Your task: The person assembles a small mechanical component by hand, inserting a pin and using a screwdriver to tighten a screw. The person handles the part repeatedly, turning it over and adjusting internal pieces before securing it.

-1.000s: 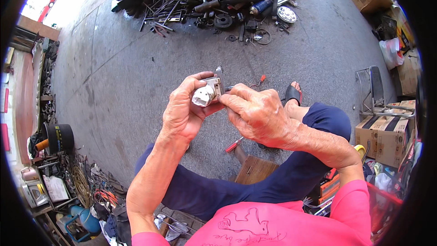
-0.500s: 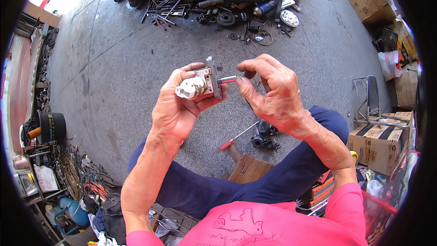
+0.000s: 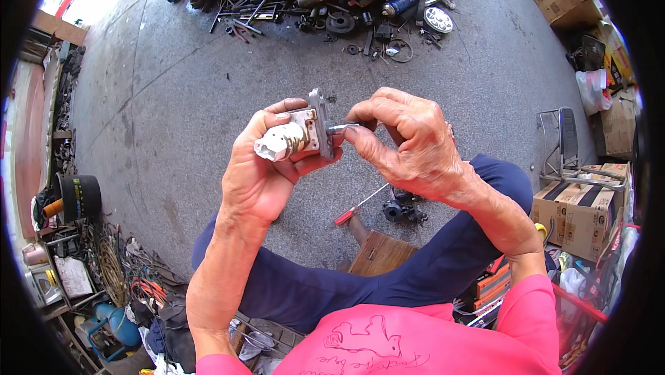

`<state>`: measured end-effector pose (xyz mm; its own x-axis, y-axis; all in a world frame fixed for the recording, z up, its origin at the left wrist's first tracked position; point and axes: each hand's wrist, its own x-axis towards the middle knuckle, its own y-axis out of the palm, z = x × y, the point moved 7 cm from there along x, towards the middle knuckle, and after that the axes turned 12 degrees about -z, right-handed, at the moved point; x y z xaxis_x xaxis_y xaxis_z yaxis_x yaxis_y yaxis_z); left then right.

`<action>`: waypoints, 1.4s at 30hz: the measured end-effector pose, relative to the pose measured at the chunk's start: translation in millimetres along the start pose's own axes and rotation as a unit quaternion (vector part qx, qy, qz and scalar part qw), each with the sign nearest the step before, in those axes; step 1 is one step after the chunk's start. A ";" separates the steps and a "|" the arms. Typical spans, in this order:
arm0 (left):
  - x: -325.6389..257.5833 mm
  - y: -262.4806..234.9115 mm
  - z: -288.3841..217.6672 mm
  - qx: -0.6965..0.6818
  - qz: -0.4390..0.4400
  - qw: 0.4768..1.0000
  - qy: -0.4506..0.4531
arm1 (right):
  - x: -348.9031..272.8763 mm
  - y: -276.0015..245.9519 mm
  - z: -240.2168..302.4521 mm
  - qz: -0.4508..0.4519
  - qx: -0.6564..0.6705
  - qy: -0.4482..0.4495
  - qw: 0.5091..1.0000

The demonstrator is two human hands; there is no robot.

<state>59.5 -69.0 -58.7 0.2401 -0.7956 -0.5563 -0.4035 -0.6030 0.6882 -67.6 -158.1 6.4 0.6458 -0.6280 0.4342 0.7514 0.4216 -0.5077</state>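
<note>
A second ago both hands were bunched tight over the small metal part; now the right hand [image 3: 415, 143] has drawn back a little to the right, and its thumb and forefinger pinch a short metal pin or bolt [image 3: 343, 127] that meets the part's flat plate, so it looks as though the fitting is being worked at the plate. The left hand [image 3: 260, 174] is closed around the metal part [image 3: 294, 136], its pale cylindrical end pointing left. All this sits at centre frame. Below, on the concrete floor [image 3: 173, 98], a red-handled screwdriver [image 3: 360, 205] lies untouched.
</note>
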 end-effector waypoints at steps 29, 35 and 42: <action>-11.6 8.2 16.2 0.150 -0.005 0.988 0.020 | -6.5 -2.4 -4.7 -0.048 0.009 0.007 0.999; -14.8 6.7 10.1 0.102 0.005 0.994 0.022 | 6.4 -23.1 -2.2 -0.052 0.026 0.006 0.998; -15.7 7.7 10.4 0.099 0.004 0.995 0.025 | 6.5 -26.9 -9.9 -0.034 0.061 0.084 0.994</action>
<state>43.4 -60.6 -49.6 0.2775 -0.8054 -0.5238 -0.5712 -0.5767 0.5841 -84.9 -180.0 15.5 0.5690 -0.7541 0.3281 0.8099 0.4445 -0.3828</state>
